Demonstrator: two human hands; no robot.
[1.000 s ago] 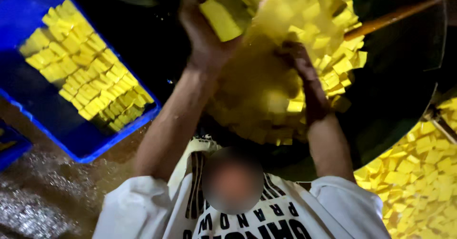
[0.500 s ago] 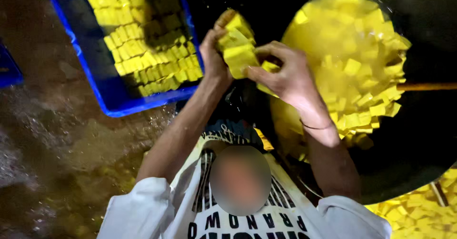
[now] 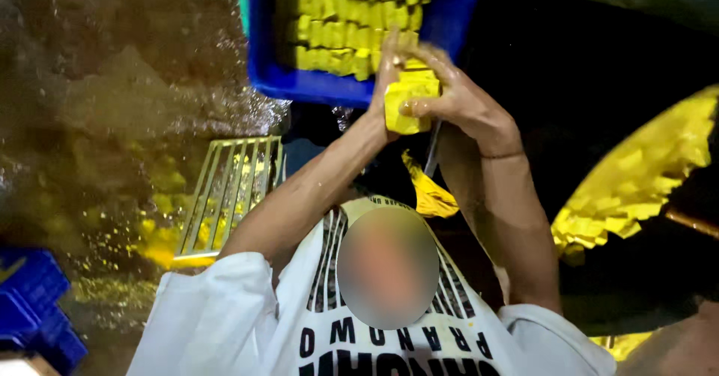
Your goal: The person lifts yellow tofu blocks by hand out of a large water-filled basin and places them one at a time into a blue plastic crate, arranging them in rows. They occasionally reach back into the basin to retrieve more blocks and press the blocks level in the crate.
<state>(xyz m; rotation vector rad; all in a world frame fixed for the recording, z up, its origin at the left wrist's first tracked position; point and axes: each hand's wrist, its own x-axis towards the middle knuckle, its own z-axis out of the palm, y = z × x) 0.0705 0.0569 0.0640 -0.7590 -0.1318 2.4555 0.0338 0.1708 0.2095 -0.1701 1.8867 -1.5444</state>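
Both my hands are raised in front of me, pressed together around a stack of yellow blocks [image 3: 408,100]. My left hand [image 3: 388,65] flanks the stack on its left side. My right hand [image 3: 458,105] wraps over it from the right, fingers curled on the blocks. The stack hangs at the near edge of a blue plastic crate [image 3: 299,84] that holds several rows of the same yellow blocks [image 3: 337,24].
A large dark round pan [image 3: 599,121] with a heap of yellow blocks [image 3: 636,181] lies to the right. A pale wire rack [image 3: 232,189] rests on the wet, yellow-spattered floor [image 3: 112,121] at left. Another blue crate [image 3: 30,308] sits bottom left. A yellow cloth [image 3: 431,192] hangs below my hands.
My hands scooped blocks from the heap in the pan and carried them left to the blue crate. The crate now sits directly above my hands and the pan has slid to the right.
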